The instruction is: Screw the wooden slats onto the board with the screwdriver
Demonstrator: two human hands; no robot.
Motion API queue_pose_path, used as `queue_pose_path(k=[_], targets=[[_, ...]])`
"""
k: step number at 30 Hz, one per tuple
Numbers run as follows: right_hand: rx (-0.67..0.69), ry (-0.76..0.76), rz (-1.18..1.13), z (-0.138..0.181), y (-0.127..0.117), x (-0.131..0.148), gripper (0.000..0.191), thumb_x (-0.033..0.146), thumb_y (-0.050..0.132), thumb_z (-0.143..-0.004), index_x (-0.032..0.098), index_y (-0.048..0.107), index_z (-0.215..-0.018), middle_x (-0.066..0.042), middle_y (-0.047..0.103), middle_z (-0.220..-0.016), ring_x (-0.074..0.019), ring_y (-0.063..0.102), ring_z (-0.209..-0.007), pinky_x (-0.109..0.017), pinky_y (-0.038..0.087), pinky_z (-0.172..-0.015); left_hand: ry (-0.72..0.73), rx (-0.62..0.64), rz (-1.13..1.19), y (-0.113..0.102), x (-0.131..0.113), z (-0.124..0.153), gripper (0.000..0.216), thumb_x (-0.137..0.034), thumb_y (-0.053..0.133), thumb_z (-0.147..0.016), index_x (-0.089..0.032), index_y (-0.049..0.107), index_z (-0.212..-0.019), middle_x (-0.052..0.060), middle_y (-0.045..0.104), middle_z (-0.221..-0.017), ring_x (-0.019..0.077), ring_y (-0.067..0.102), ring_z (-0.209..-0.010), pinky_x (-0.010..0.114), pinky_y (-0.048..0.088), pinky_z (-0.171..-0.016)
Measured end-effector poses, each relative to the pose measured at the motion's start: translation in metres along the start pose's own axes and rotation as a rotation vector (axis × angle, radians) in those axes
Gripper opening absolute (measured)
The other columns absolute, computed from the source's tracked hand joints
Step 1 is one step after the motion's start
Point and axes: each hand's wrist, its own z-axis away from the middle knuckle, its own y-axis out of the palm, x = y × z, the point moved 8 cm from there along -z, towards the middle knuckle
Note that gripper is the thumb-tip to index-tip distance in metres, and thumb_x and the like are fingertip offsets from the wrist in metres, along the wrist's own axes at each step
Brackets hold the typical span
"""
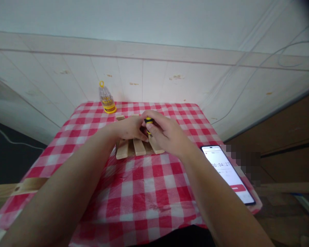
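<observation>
A small wooden slatted piece lies in the middle of a table covered by a red-and-white checked cloth. My left hand rests on top of the slats, fingers curled and pressed against the wood. My right hand is closed round a black-and-yellow screwdriver held upright over the slats, with only its handle top showing between the fingers. Both hands touch each other above the wood. The tool's tip is hidden.
A clear bit holder with a yellow base and ring stands at the table's far left edge. A phone showing a timer lies at the right edge. A tiled floor and wall lie beyond; a wooden plank sticks out at left.
</observation>
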Motion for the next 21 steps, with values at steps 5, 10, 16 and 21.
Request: queue_pose_path(k=[5,10,16,21], targets=[[-0.09,0.093,-0.035,0.002,-0.012,-0.013,0.025,0.035,0.054,-0.093,0.025,0.062,-0.115,-0.002,0.071,-0.102,-0.0177,0.067,-0.089,-0.034,0.054,-0.081,-0.015,0.034,-0.018,0.002,0.001,-0.003,0.033,-0.028,0.069,-0.071,-0.012,0.066,-0.1,0.004,0.069,-0.092,0.0168,0.06,-0.08,0.025,0.044,-0.069],[-0.287,-0.009,0.142,0.0,-0.029,-0.014,0.021,0.028,0.054,-0.093,0.026,0.068,-0.109,-0.004,0.069,-0.106,-0.0179,0.064,-0.103,-0.037,0.052,-0.094,-0.016,0.047,-0.071,0.003,0.002,-0.006,0.034,-0.03,0.068,-0.068,-0.014,0.065,-0.098,0.002,0.066,-0.085,0.0167,0.059,-0.075,0.025,0.041,-0.065],[-0.24,0.023,0.082,0.001,-0.03,-0.016,0.032,0.026,0.05,-0.093,0.027,0.065,-0.122,-0.004,0.071,-0.119,-0.019,0.065,-0.107,-0.04,0.053,-0.096,-0.018,0.062,-0.067,0.006,0.002,-0.007,0.036,-0.029,0.068,-0.068,-0.016,0.064,-0.101,0.002,0.068,-0.089,0.0172,0.06,-0.078,0.025,0.04,-0.066],[-0.191,0.033,0.041,0.002,-0.027,-0.014,0.032,0.025,0.045,-0.095,0.024,0.064,-0.121,-0.004,0.07,-0.121,-0.0189,0.064,-0.112,-0.041,0.052,-0.099,-0.026,0.047,-0.102,0.004,0.001,-0.007,0.034,-0.032,0.071,-0.068,-0.017,0.066,-0.098,0.003,0.069,-0.09,0.0187,0.061,-0.079,0.026,0.042,-0.067]])
